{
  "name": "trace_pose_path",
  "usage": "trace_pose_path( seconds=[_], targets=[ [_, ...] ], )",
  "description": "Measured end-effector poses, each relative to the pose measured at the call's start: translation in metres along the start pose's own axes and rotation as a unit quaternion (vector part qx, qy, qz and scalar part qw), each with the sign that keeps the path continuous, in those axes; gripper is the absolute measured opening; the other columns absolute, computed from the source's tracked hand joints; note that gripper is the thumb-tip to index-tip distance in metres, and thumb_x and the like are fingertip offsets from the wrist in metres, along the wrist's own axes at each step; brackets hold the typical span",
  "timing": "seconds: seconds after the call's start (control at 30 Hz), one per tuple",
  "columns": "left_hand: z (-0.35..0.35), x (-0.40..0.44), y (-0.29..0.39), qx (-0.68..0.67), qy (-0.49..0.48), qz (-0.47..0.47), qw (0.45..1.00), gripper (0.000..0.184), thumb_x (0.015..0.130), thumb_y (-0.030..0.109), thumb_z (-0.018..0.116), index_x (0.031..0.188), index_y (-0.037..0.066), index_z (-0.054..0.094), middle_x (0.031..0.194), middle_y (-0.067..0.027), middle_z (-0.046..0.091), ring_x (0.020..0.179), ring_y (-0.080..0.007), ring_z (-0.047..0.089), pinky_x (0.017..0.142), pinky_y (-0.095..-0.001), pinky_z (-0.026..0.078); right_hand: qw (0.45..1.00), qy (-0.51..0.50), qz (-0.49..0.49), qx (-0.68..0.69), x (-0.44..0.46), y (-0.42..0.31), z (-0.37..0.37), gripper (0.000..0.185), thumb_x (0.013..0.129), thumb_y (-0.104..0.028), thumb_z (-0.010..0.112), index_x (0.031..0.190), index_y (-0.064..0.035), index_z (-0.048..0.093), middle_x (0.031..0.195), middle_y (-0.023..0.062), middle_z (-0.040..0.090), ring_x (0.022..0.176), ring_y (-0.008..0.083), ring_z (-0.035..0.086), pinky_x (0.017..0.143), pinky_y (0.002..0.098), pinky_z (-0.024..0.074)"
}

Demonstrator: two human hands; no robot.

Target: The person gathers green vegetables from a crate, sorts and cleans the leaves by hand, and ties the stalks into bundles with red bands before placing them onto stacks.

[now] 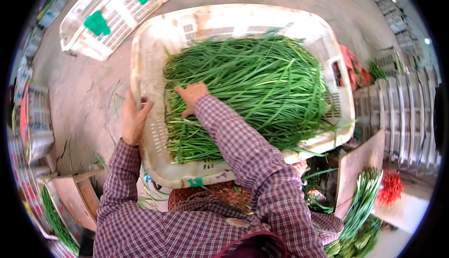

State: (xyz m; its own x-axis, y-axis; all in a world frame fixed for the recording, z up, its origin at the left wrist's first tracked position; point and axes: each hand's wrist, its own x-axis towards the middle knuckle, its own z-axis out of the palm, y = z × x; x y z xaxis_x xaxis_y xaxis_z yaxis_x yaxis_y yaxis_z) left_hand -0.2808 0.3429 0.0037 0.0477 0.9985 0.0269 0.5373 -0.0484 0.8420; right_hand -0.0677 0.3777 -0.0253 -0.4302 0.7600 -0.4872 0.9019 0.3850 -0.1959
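Left edge of the crate (152, 154) gripped by the left hand (133, 121), greens (262, 89) are best pressed lightly (right hand (192, 96) spread).

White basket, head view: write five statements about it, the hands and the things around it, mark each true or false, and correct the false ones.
1. The left hand is at the basket's left rim. True.
2. The right hand is at the basket's right wall. False: it is at the green stalks.
3. Both sleeves are plain white. False: they are checked.
4. A white crate with green patches is at upper left. True.
5. The red bundle is inside the basket. False: it is outside, lower right.
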Motion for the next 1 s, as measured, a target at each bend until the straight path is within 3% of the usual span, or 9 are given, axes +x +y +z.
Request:
trace_pose_path(
  seconds=[0.17, 0.27, 0.37, 0.43, 0.57, 0.7, 0.83, 0.93, 1.0],
  targets=[
    [0.000, 0.002, 0.013, 0.011, -0.016, -0.048, 0.999, 0.059, 0.079, 0.012, 0.070, 0.129, -0.002, 0.042, 0.101, -0.0163, 0.064, 0.093, -0.0278, 0.064, 0.081, -0.0365, 0.051, 0.996, 0.082, -0.006, 0.014, -0.030, 0.000, 0.003, 0.096, 0.070, -0.056, 0.077, 0.147, -0.0237, 0.030, 0.111, 0.0142, 0.061, 0.103, 0.0279, 0.060, 0.086, 0.0387, 0.0491],
    [0.003, 0.002, 0.011, 0.010, 0.009, 0.049, 0.999, 0.070, 0.077, 0.010, 0.073, 0.137, -0.001, 0.038, 0.123, -0.0209, 0.056, 0.114, -0.0309, 0.055, 0.095, -0.0386, 0.045, 0.988, 0.141, -0.013, 0.061, -0.049, 0.011, 0.000, 0.087, 0.072, -0.053, 0.075, 0.145, -0.0294, 0.034, 0.108, 0.0145, 0.059, 0.104, 0.0284, 0.059, 0.086, 0.0394, 0.0497],
    [0.001, -0.006, 0.030, 0.254, 0.115, 0.165, 0.946, 0.078, 0.078, 0.010, 0.073, 0.144, 0.001, 0.033, 0.137, -0.0213, 0.045, 0.128, -0.0312, 0.044, 0.107, -0.0394, 0.036, 0.974, 0.194, -0.037, 0.112, -0.065, 0.018, -0.005, 0.077, 0.073, -0.050, 0.075, 0.140, -0.0356, 0.041, 0.102, 0.0151, 0.058, 0.102, 0.0304, 0.058, 0.086, 0.0420, 0.0509],
    [0.005, -0.010, 0.052, 0.316, 0.019, 0.296, 0.901, 0.086, 0.073, 0.011, 0.077, 0.145, 0.001, 0.030, 0.142, -0.0231, 0.037, 0.132, -0.0358, 0.038, 0.109, -0.0418, 0.034, 0.970, 0.186, -0.034, 0.155, -0.074, 0.022, -0.006, 0.074, 0.072, -0.049, 0.076, 0.138, -0.0332, 0.046, 0.102, 0.0150, 0.058, 0.102, 0.0310, 0.058, 0.087, 0.0430, 0.0504],
    [0.040, -0.007, 0.072, 0.039, -0.175, 0.147, 0.973, 0.096, 0.073, 0.026, 0.080, 0.147, -0.003, 0.025, 0.148, -0.0226, 0.034, 0.138, -0.0321, 0.033, 0.112, -0.0402, 0.030, 0.964, 0.219, -0.060, 0.140, -0.081, 0.017, 0.005, 0.074, 0.070, -0.048, 0.078, 0.135, -0.0282, 0.050, 0.102, 0.0141, 0.058, 0.103, 0.0305, 0.058, 0.090, 0.0433, 0.0489],
    [0.063, 0.012, 0.052, 0.126, -0.360, 0.005, 0.924, 0.104, 0.072, 0.039, 0.082, 0.146, -0.005, 0.024, 0.145, -0.0244, 0.038, 0.136, -0.0328, 0.037, 0.112, -0.0397, 0.030, 0.980, 0.158, -0.048, 0.113, -0.087, 0.009, 0.002, 0.084, 0.066, -0.052, 0.081, 0.138, -0.0268, 0.045, 0.117, 0.0143, 0.057, 0.113, 0.0296, 0.055, 0.097, 0.0431, 0.0429],
    [0.061, 0.004, 0.064, 0.084, -0.410, 0.029, 0.908, 0.107, 0.064, 0.031, 0.089, 0.146, -0.002, 0.028, 0.139, -0.0196, 0.047, 0.128, -0.0278, 0.046, 0.109, -0.0377, 0.035, 0.981, 0.147, -0.017, 0.126, -0.128, 0.023, -0.018, 0.072, 0.075, -0.034, 0.079, 0.138, -0.0279, 0.046, 0.130, 0.0088, 0.054, 0.123, 0.0276, 0.048, 0.110, 0.0431, 0.0344],
    [0.064, 0.006, 0.045, 0.064, -0.386, 0.034, 0.920, 0.104, 0.060, 0.017, 0.090, 0.145, 0.004, 0.032, 0.132, -0.0141, 0.054, 0.119, -0.0232, 0.052, 0.104, -0.0328, 0.039, 0.924, 0.208, 0.199, 0.252, -0.171, 0.076, -0.053, 0.040, 0.084, -0.025, 0.070, 0.123, -0.0195, 0.061, 0.132, 0.0074, 0.055, 0.120, 0.0221, 0.053, 0.106, 0.0391, 0.0431],
    [0.063, 0.007, 0.045, 0.085, -0.372, 0.041, 0.923, 0.102, 0.058, 0.009, 0.087, 0.145, 0.007, 0.034, 0.129, -0.0121, 0.056, 0.117, -0.0223, 0.053, 0.102, -0.0313, 0.040, 0.820, 0.350, 0.313, 0.327, -0.204, 0.138, -0.041, 0.031, 0.094, -0.037, 0.056, 0.119, -0.0202, 0.062, 0.119, 0.0099, 0.064, 0.103, 0.0232, 0.064, 0.098, 0.0398, 0.0492]
  ],
)
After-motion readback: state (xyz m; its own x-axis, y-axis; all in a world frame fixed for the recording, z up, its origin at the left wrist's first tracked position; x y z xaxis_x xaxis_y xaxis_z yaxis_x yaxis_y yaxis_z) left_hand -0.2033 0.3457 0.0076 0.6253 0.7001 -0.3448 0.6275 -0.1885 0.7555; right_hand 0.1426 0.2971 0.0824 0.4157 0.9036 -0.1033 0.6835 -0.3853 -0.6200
